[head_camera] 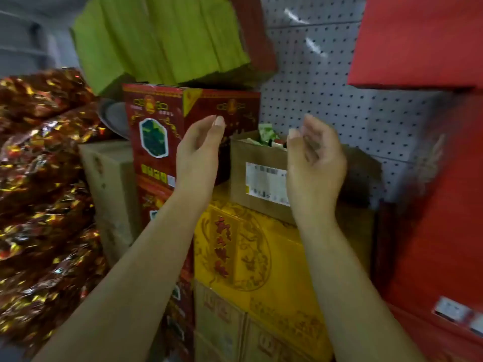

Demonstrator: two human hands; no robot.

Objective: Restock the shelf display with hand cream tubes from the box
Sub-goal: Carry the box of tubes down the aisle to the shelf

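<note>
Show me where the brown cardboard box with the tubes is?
In the head view, the brown cardboard box sits right of centre on a yellow carton, between the raised hands, beside a tall red box.

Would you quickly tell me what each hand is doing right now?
Left hand: open, empty.
Right hand: loosely curled, empty, by the box.

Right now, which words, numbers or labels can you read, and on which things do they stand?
None can be quoted with certainty.
Brown cardboard box: white shipping label, print blurred.
Yellow box: large red characters, too blurred to read.
Tall red box: gold ornament and small print, unreadable.
</note>
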